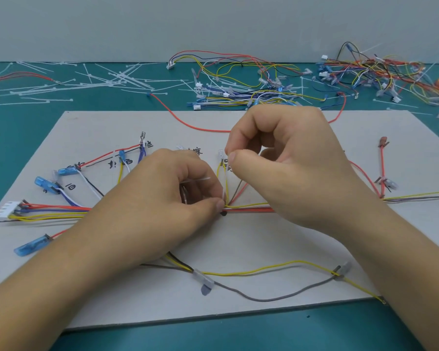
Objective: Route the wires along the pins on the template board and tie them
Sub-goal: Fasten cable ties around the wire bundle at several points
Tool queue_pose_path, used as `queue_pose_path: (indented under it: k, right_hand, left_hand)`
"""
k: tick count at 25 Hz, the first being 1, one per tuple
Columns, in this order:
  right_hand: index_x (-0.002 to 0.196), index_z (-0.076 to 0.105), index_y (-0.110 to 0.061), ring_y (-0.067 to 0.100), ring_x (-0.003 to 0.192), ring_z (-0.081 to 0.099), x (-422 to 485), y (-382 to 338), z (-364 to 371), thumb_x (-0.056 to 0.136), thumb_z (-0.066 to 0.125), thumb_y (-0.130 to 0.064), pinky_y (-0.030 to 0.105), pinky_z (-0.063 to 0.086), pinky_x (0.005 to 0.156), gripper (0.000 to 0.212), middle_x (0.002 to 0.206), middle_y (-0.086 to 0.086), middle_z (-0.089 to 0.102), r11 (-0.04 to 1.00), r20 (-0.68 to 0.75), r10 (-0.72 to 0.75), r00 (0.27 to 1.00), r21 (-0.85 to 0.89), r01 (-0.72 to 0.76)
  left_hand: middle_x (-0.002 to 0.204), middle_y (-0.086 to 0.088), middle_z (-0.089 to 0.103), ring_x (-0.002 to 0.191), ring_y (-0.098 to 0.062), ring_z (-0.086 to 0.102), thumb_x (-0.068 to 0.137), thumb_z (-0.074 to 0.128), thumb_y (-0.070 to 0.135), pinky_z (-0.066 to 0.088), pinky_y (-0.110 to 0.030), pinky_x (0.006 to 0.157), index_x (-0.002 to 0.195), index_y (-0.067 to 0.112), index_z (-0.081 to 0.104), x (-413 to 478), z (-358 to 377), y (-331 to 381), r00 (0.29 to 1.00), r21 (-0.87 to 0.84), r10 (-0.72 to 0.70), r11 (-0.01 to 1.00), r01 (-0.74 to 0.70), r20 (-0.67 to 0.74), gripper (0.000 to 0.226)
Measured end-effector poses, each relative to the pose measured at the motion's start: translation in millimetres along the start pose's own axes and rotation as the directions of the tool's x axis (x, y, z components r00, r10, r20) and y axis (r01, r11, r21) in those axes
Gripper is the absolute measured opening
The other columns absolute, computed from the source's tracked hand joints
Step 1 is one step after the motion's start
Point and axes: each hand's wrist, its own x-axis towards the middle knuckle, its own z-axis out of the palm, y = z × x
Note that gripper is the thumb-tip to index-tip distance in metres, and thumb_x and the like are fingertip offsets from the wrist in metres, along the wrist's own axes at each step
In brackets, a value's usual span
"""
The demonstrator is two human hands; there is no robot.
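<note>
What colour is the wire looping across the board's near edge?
Grey wire, beside a yellow one; head view shows it best.

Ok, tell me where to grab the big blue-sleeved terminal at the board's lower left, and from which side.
Grip the blue-sleeved terminal across the middle of its sleeve, thumb and finger on its two long sides. It lies flat on the template board, slanting from lower left up to its red wire at the right end. Come from the left, probably; the left hand's forearm lies just to its right.

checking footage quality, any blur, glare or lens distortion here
Head view: even, soft light, no glare; wide-angle bending curves the grey template board edges; slight softness on the left hand and right hand; far tangled coloured wires look fuzzy.
</note>
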Motion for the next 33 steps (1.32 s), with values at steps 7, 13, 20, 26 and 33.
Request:
queue_pose_path:
  k: [7,13,20,26,33]
  right_hand:
    - [0.075,0.071,-0.005,0.016,0.057,0.066,4.5,3.2,-8.9,0.083,0.069,0.005,0.032,0.055,0.055,0.012,0.066,0.01,0.072,0.961,0.272,0.187,0.944,0.149,-0.234]
    - [0.075,0.073,-0.011,0.023,0.06,0.066,4.0,4.7,-9.2,0.081,0.072,0.0,0.044,0.055,0.058,0.013,0.069,0.007,0.074,0.983,0.327,0.17,0.93,0.012,-0.184]
    - [0.065,0.065,-0.014,0.005,0.048,0.049,-1.0,1.9,0.2,0.066,0.059,-0.017,0.02,0.037,0.047,0.007,0.057,-0.002,0.059,0.989,0.216,-0.006,0.976,-0.14,0.037]
    - [0.063,0.065,-0.013,0.014,0.05,0.054,-3.2,3.0,3.9,0.066,0.06,-0.019,0.032,0.043,0.046,0.009,0.055,0.002,0.06,0.986,0.115,-0.072,0.991,-0.139,0.088]
    - [0.061,0.066,-0.014,0.012,0.048,0.052,-2.4,1.8,4.3,0.065,0.061,-0.022,0.025,0.038,0.043,0.011,0.052,0.0,0.058,0.983,0.078,-0.096,0.992,-0.15,0.107]
  left_hand:
    - [0.08,0.01,0.068,0.071,-0.009,0.063,0.074,0.072,0.036,0.047,-0.022,0.064,0.069,0.031,0.072,0.2,1.3,1.5,1.0,-0.002,-0.001,1.0,0.001,0.0,0.007]
    - [0.079,0.007,0.067,0.066,-0.008,0.06,0.081,0.082,0.023,0.042,-0.016,0.059,0.07,0.029,0.073,0.0,0.5,1.7,1.0,-0.004,-0.004,1.0,0.004,0.003,0.015]
    - [0.069,0.014,0.064,0.058,-0.004,0.056,0.077,0.079,0.02,0.04,-0.012,0.055,0.063,0.03,0.069,0.8,0.7,5.2,1.0,0.009,-0.006,1.0,0.006,0.004,0.02]
    - [0.062,0.013,0.062,0.053,-0.004,0.054,0.077,0.078,0.017,0.041,-0.012,0.053,0.059,0.027,0.064,0.9,2.9,6.8,1.0,0.001,-0.015,1.0,0.015,-0.006,0.025]
    - [0.063,0.009,0.063,0.054,-0.005,0.055,0.078,0.076,0.019,0.042,-0.013,0.053,0.059,0.028,0.062,-0.4,3.2,7.1,1.0,0.03,-0.011,0.999,0.012,-0.014,0.025]
